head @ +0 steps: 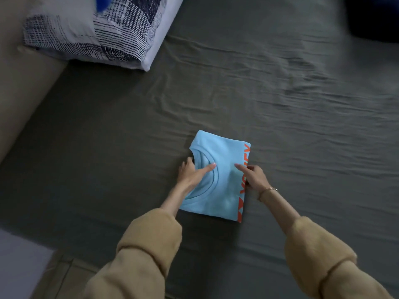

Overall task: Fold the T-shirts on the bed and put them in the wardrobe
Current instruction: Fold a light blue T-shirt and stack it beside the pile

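1. Folded light blue T-shirt (220, 175) lies flat on the dark grey bed sheet (280, 93), a compact rectangle with the collar showing on its left half and orange lettering along its right edge
2. Left hand (192, 172) sits at the shirt's left edge by the collar: thumb lies straight across the neckline on top, other fingers curl round the edge, so it grips the fold from the side
3. Right hand (253, 176) is at the right edge over the orange print: one finger stretched out on top of the fabric, the rest bent down at the edge (whether they are under the fold, cannot tell)
4. Both arms wear tan sleeves (151, 244); thin bracelet (269, 189) on the right wrist
5. Patterned navy-and-white pillow (101, 33) lies well apart at upper left, touching the beige bed frame (26, 100)
6. Wardrobe is not in view; upper right corner is dark and blurred
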A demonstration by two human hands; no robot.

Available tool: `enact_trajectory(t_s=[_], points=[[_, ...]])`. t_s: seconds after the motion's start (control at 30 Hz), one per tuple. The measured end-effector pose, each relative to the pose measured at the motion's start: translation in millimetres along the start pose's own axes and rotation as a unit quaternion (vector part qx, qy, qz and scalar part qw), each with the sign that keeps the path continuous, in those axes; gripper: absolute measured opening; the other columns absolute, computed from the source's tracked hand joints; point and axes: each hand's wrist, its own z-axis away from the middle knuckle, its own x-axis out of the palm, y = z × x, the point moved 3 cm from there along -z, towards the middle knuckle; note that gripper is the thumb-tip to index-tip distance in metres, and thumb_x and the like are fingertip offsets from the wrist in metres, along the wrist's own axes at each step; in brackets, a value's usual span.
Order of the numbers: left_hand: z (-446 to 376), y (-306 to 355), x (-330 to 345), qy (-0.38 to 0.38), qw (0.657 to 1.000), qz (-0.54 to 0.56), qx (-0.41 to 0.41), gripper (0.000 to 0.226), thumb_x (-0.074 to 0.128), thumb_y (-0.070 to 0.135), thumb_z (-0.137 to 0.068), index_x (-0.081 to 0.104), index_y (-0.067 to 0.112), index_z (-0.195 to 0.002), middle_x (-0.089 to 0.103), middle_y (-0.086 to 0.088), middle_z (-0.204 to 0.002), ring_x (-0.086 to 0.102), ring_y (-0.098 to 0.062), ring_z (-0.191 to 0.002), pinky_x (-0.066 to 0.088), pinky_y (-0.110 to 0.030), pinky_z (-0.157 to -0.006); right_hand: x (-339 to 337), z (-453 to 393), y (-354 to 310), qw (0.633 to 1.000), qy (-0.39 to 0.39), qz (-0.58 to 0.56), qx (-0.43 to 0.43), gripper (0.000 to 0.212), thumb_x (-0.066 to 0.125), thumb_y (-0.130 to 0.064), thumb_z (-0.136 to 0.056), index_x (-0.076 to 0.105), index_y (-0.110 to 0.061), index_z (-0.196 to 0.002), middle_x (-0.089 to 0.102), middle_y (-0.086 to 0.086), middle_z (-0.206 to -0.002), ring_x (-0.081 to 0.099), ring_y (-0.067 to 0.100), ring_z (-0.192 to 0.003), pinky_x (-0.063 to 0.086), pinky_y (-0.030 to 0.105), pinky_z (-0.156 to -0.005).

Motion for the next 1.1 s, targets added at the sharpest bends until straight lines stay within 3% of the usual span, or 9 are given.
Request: enact_trajectory(t_s=[0.07, 0.17, 0.23, 0.4, 0.5, 0.67, 0.83, 1.0, 1.1], points=[[-5, 0, 4, -0.004, 1.0, -0.014, 0.003, 0.092, 0.066, 0.061, -0.074, 0.031, 0.014, -0.145, 0.035, -0.009, -0.147, 0.031, -0.028, -0.137, 0.03, -0.046, -0.111, 6, -3, -4, 1.0, -0.013, -0.006, 0.0, 0.052, 0.075, -0.041, -0.072, 0.063, -0.005, -0.108, 0.07, 0.007, -0.099, 0.068, 0.022, -0.084, 0.057, 0.036, -0.075], [-9, -3, 6, -0.009, 1.0, -0.019, 0.014, 0.08, 0.062, 0.05, -0.083, 0.029, 0.016, -0.147, 0.036, -0.009, -0.148, 0.033, -0.028, -0.137, 0.03, -0.044, -0.111, 18, 1, -6, 0.994, -0.081, -0.074, 0.013, 0.026, 0.069, -0.024, -0.084, 0.062, -0.008, -0.103, 0.07, 0.002, -0.078, 0.066, 0.011, -0.057, 0.05, 0.022, -0.046], [-5, -4, -2, -0.016, 0.999, 0.008, 0.026, 0.072, 0.059, 0.044, -0.087, 0.029, 0.018, -0.147, 0.043, -0.005, -0.144, 0.039, -0.026, -0.133, 0.033, -0.043, -0.11, 28, 8, -8, 0.985, -0.123, -0.121, 0.016, 0.016, 0.062, -0.019, -0.089, 0.059, -0.013, -0.103, 0.07, -0.003, -0.069, 0.064, 0.008, -0.051, 0.044, 0.017, -0.04], [19, -16, -39, -0.006, 0.996, 0.069, 0.055, 0.055, 0.057, 0.036, -0.091, 0.037, 0.026, -0.141, 0.054, 0.004, -0.133, 0.047, -0.021, -0.125, 0.038, -0.036, -0.103, 61, 31, -17, 0.968, -0.2, -0.148, 0.025, 0.032, 0.058, -0.024, -0.091, 0.055, -0.012, -0.121, 0.071, 0.009, -0.101, 0.069, 0.023, -0.084, 0.057, 0.035, -0.071], [34, -33, -83, 0.021, 0.994, 0.086, 0.059, 0.056, 0.056, 0.035, -0.093, 0.034, 0.024, -0.143, 0.052, 0.006, -0.134, 0.046, -0.018, -0.126, 0.037, -0.032, -0.102, 100, 50, -30, 0.961, -0.25, -0.117, 0.033, 0.031, 0.058, -0.027, -0.091, 0.055, -0.014, -0.118, 0.069, 0.011, -0.106, 0.064, 0.031, -0.095, 0.049, 0.051, -0.09], [51, -78, -168, 0.076, 0.992, 0.088, 0.037, 0.059, 0.055, 0.033, -0.094, 0.029, 0.025, -0.146, 0.046, 0.007, -0.14, 0.042, -0.016, -0.131, 0.034, -0.031, -0.104, 193, 77, -42, 0.931, -0.344, -0.108, 0.065, 0.048, 0.068, -0.03, -0.081, 0.053, -0.016, -0.124, 0.067, 0.011, -0.112, 0.062, 0.031, -0.099, 0.049, 0.047, -0.086], [54, -123, -231, 0.134, 0.989, 0.067, 0.005, 0.055, 0.055, 0.034, -0.094, 0.034, 0.022, -0.144, 0.049, 0.004, -0.139, 0.046, -0.018, -0.128, 0.038, -0.038, -0.107, 273, 96, -43, 0.905, -0.404, -0.107, 0.076, 0.045, 0.059, -0.03, -0.083, 0.047, -0.022, -0.126, 0.065, 0.01, -0.119, 0.064, 0.028, -0.104, 0.055, 0.048, -0.074], [39, -166, -265, 0.164, 0.984, 0.059, -0.029, 0.057, 0.055, 0.044, -0.09, 0.039, 0.021, -0.14, 0.051, 0.002, -0.137, 0.048, -0.02, -0.125, 0.04, -0.046, -0.105, 326, 93, -36, 0.905, -0.403, -0.109, 0.086, 0.064, 0.062, -0.032, -0.08, 0.036, -0.021, -0.137, 0.061, 0.011, -0.124, 0.062, 0.031, -0.107, 0.054, 0.053, -0.076], [29, -178, -270, 0.186, 0.98, 0.062, -0.034, 0.047, 0.054, 0.042, -0.091, 0.046, 0.02, -0.132, 0.056, 0.001, -0.128, 0.052, -0.021, -0.119, 0.042, -0.047, -0.101, 339, 83, -33, 0.912, -0.386, -0.101, 0.09, 0.059, 0.061, -0.028, -0.083, 0.036, -0.021, -0.136, 0.06, 0.011, -0.124, 0.061, 0.032, -0.108, 0.052, 0.057, -0.079]])
